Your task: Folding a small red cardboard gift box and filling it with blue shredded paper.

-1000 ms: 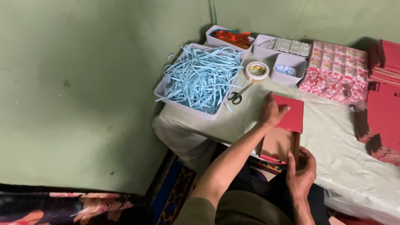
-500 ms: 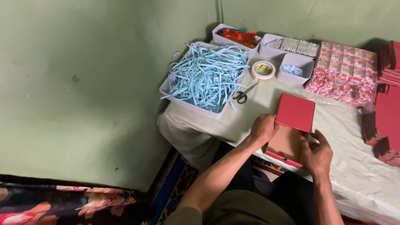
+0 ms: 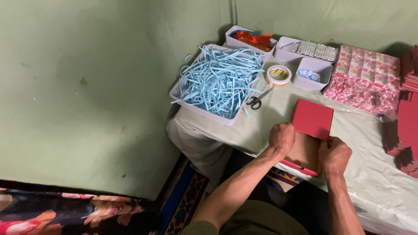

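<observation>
Far left: green wall [image 3: 87, 87], with a floral cloth [image 3: 65, 213] at the bottom corner and a patterned rug [image 3: 183, 204] on the floor beside it. Next along, on the bench [image 3: 374, 174] under its pale cover: a white basket [image 3: 185, 87] heaped with light blue paper shreds [image 3: 222, 78], some strands spilling over the rim. Just right of that heap, black-handled scissors [image 3: 254, 102] lying flat, and behind them a roll of tape [image 3: 278, 75]. Further back, a small basket of orange and red strips [image 3: 253, 40], then two more white baskets, one with a row of pale packets [image 3: 313, 50], one with small blue-and-white pieces [image 3: 310, 75].

Near the bench's front edge: left hand [image 3: 281, 138], fingers curled, grip closed on the left side of a flat red box [image 3: 312, 119] folded open, red lid tilted up and away, tan inner panel [image 3: 305, 150] lying toward the body. Right hand [image 3: 334, 155] likewise fisted, grip closed on the right side of the same box at the fold. Both forearms reaching up from the bottom of the view.

Right of the hands: a clear-wrapped block of red and pink patterned packets [image 3: 363, 82] well back on the bench. At the far right edge, stacks of red boxes [image 3: 407, 126], partly cut off.
</observation>
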